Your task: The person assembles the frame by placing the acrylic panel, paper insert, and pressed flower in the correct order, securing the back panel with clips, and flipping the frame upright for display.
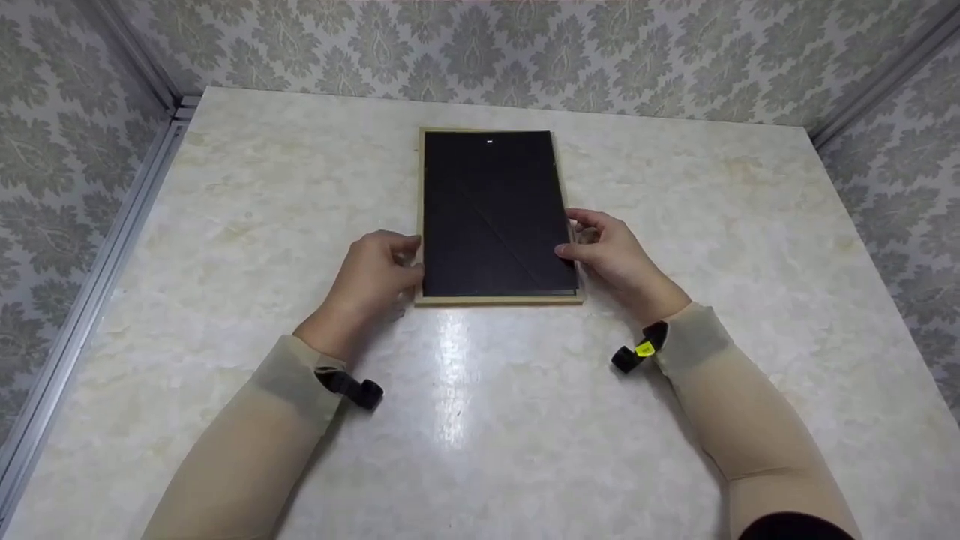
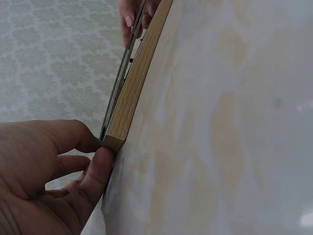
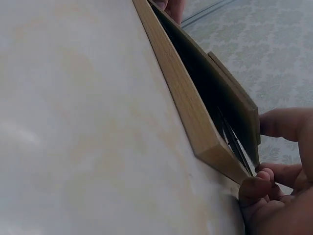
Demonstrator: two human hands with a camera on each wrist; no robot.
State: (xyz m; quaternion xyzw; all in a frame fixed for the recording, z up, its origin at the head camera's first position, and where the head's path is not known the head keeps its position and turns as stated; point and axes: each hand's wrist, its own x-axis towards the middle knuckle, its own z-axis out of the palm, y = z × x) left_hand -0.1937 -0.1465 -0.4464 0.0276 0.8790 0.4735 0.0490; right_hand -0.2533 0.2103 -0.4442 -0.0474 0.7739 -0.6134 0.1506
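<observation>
A wooden picture frame (image 1: 498, 300) lies back side up on the table, a black backing board (image 1: 487, 210) over it. My right hand (image 1: 611, 251) pinches the board's right edge, thumb on top and fingers under it. In the right wrist view the backing board (image 3: 215, 78) is tilted up from the wooden frame (image 3: 181, 88), with a dark gap between them. At the left side my left hand (image 1: 375, 266) grips the frame's edge. The left wrist view shows thumb and forefinger of the left hand (image 2: 58, 166) at the corner of the wooden frame (image 2: 139, 73).
The marble-patterned table (image 1: 247, 210) extends around the frame on all sides. Patterned wall covering (image 1: 480, 52) rises behind the table's far edge, and a metal rail (image 1: 97, 285) runs along the left. Both wrists carry small black cameras.
</observation>
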